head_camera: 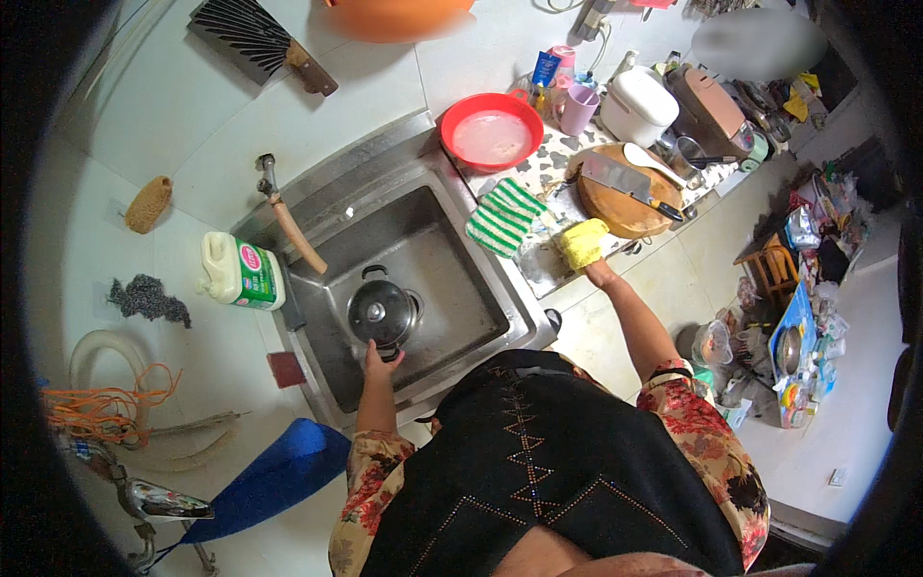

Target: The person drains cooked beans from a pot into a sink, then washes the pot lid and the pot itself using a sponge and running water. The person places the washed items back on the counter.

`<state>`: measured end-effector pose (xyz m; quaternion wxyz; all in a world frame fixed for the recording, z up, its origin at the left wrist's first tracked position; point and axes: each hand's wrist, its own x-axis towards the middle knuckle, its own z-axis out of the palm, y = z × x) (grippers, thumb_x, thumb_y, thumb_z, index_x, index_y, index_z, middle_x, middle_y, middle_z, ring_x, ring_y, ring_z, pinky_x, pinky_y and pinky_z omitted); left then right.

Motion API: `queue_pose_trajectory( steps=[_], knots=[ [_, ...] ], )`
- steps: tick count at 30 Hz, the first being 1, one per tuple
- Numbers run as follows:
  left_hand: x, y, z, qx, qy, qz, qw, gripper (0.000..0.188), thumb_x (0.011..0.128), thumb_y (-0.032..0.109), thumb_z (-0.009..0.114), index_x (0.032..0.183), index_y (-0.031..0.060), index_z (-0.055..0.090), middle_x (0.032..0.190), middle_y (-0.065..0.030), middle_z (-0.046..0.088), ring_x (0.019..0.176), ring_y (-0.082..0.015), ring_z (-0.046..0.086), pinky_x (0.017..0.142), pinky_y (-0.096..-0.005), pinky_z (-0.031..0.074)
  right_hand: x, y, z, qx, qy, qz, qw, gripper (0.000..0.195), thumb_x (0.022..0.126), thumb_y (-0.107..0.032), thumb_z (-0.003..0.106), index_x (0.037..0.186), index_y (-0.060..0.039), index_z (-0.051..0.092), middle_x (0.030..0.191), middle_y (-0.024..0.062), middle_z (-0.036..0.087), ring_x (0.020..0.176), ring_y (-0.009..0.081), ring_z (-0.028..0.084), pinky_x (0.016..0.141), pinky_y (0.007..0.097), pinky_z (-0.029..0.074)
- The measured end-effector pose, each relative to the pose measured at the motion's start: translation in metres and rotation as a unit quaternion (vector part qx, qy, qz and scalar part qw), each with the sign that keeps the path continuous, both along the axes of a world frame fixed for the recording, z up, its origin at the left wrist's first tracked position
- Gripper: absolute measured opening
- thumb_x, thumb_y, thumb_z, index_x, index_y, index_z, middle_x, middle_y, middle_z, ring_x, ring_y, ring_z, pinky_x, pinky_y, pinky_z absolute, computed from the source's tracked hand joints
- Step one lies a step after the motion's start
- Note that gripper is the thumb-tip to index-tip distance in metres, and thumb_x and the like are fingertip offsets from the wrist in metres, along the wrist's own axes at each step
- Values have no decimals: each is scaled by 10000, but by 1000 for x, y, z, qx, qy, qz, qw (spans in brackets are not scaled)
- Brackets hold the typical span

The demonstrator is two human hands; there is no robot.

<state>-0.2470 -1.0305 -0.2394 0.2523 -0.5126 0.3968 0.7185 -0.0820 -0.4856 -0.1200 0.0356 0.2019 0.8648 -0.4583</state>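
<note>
In the steel sink (461, 317) stands a small dark pot (382, 311) with a glass lid, a round metal knob and black side handles. My left hand (381, 357) is at its near handle, with thumb and finger on either side; the rest of the grip is hidden. Over the counter edge, right of the sink, my right hand (598, 272) holds a bunched yellow cloth (583, 244). Beside that cloth lies a green-and-white striped cloth (506, 218) on the counter, partly over the sink's rim.
A red basin (492, 130) of cloudy liquid sits behind the striped cloth. On a round wooden cutting board (620, 191) rest a cleaver (620, 178) and a white spoon (652, 164). A hose-fitted tap (299, 238) overhangs the sink; a detergent jug (245, 270) stands left.
</note>
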Motion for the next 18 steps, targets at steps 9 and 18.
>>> queue_pose_trajectory(
  steps=[9,18],
  knots=[
    [-101,18,160,-561,460,-67,685,531,852,291,540,1246,-30,384,1262,-234,396,1186,-354,364,995,-409,280,5,0,-23,-112,121,46,985,589,925,-444,332,1360,-63,218,1370,75,253,1258,198,246,1038,320,215],
    [-258,53,321,-667,602,-249,362,456,831,200,559,1244,69,417,1236,-191,448,1144,-342,413,928,-439,353,1,15,-42,-151,146,61,976,428,941,-306,348,1296,-66,336,1266,68,388,1162,193,370,990,311,287]
  ],
)
